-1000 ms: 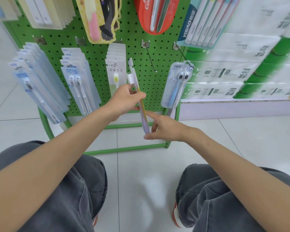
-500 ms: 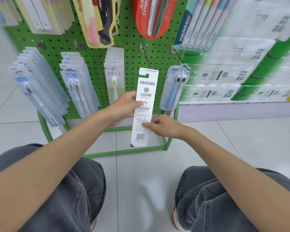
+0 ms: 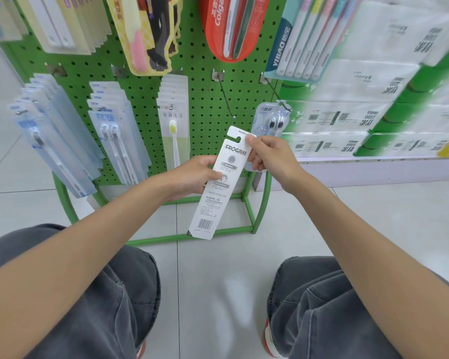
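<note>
Toothbrush pack [image 3: 215, 187] off the rack, held tilted just below the empty hook [image 3: 226, 97], printed card back toward the camera, hang slot uppermost. Gripped round the middle by the left hand [image 3: 192, 177], thumb across the card. Pinched at the top corner beside the slot by the right hand [image 3: 267, 154].

Judged about midway: picked up and oriented, not yet on the hook. Left to do, probably: raise slot to hook tip, slide back, let go. Hook tip thin and hard to read; slot apparently apart from it.

Left of the hook on the green pegboard [image 3: 140, 81], rows of clear-packed brushes. Right of it, a blue pack [image 3: 266, 120] on the neighbouring hook, then stacked tissue packs [image 3: 347, 117], smeared toward the frame edge. Below the hook, pale tiled floor [image 3: 213, 281] with the green rack frame [image 3: 255, 216] standing on it. Knees in grey trousers [image 3: 101, 294] lowest in view.
</note>
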The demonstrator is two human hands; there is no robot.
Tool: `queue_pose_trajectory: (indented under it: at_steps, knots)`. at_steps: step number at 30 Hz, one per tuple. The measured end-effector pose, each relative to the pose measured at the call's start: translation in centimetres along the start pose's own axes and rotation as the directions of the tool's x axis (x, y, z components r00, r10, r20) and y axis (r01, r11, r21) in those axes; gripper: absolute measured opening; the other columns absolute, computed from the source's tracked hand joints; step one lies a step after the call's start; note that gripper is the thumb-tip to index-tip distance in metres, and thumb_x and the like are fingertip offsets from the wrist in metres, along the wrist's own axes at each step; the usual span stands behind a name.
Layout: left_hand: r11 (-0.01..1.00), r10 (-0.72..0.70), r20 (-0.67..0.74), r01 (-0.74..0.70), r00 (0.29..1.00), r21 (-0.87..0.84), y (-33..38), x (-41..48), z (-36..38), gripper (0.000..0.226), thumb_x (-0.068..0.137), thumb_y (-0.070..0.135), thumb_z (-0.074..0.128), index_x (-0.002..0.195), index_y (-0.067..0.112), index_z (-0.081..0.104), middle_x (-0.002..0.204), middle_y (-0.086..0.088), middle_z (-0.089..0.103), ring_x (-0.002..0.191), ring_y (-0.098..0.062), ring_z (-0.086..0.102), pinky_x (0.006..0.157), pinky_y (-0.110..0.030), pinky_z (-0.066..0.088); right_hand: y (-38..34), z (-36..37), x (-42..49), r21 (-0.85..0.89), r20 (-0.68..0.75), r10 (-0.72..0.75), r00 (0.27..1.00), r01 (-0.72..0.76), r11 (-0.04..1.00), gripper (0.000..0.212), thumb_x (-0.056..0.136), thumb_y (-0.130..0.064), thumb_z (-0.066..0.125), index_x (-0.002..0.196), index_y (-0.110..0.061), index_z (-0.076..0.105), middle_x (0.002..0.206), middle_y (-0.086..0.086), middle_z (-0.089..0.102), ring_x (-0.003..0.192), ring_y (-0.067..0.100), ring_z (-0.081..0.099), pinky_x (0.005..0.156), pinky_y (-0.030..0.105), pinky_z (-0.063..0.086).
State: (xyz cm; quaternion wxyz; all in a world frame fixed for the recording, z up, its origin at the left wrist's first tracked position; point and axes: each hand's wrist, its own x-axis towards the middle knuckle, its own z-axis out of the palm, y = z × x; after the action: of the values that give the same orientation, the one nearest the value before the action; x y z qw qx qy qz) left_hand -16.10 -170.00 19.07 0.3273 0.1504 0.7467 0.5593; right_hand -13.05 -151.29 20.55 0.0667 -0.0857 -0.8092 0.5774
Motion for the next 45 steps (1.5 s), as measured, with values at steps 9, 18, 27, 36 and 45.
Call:
queue_pose_trajectory:
  at_steps: [9, 18, 27, 36, 45]
  knots:
    - [0.995, 0.014, 0.022, -0.012, 1.0, -0.101, 0.2, -0.1, -0.1, 0.027, 0.102, 0.013, 0.047, 0.125, 0.02, 0.06, 0.119, -0.006, 0.07, 0.11, -0.023, 0.066, 0.094, -0.04, 0.054, -0.4, 0.6, -0.1, 0.164, -0.002, 0.086, 0.996, -0.085, 0.983, 0.03, 0.101, -0.035, 0.05, 0.095, -0.008, 0.063, 0.089, 0.002, 0.073, 0.053, 0.011, 0.059, 0.061, 0.026, 0.047]
    - [0.979, 0.08, 0.14, -0.051, 0.987, -0.199, 0.2, 0.3, -0.6, 0.042, 0.104, 0.042, 0.032, 0.138, 0.028, 0.052, 0.131, -0.008, 0.06, 0.108, -0.026, 0.054, 0.097, -0.041, 0.042, -0.8, 0.2, -0.2, 0.323, 0.039, 0.113, 0.993, -0.12, 0.939, 0.032, 0.102, -0.034, 0.048, 0.106, -0.007, 0.064, 0.095, 0.011, 0.073, 0.064, 0.014, 0.058, 0.072, 0.026, 0.05]
    - [0.998, 0.046, 0.049, -0.044, 0.998, -0.042, 0.1, -0.1, 0.1, 0.053, 0.079, 0.057, 0.062, 0.12, 0.024, 0.063, 0.112, 0.0, 0.068, 0.104, -0.014, 0.063, 0.096, -0.033, 0.051, -0.8, 0.3, -0.2, 0.448, 0.13, 0.102, 0.986, -0.15, 0.882, 0.03, 0.101, -0.034, 0.05, 0.103, -0.008, 0.065, 0.097, 0.012, 0.072, 0.084, 0.02, 0.066, 0.081, 0.027, 0.053]
    - [0.993, 0.101, -0.197, -0.086, 0.975, 0.083, -1.2, 1.1, 0.4, 0.017, 0.093, 0.034, 0.065, 0.106, 0.022, 0.067, 0.105, -0.008, 0.066, 0.094, -0.014, 0.059, 0.078, -0.029, 0.058, -1.3, 1.4, -0.5, 0.365, 0.226, 0.033, 0.974, -0.116, 0.924, 0.017, 0.097, -0.019, 0.057, 0.103, -0.007, 0.067, 0.103, 0.012, 0.072, 0.095, 0.021, 0.069, 0.092, 0.03, 0.054]
    - [0.998, 0.043, -0.271, -0.031, 0.962, 0.049, -0.6, 2.4, 0.3, 0.02, 0.091, 0.029, 0.068, 0.107, 0.018, 0.067, 0.088, 0.003, 0.062, 0.08, -0.009, 0.056, 0.068, -0.024, 0.056, -0.6, 2.1, 0.9, 0.18, 0.084, 0.107, 0.991, -0.121, 0.976, 0.003, 0.09, -0.012, 0.067, 0.089, -0.014, 0.066, 0.085, 0.002, 0.066, 0.076, 0.012, 0.06, 0.07, 0.019, 0.049]
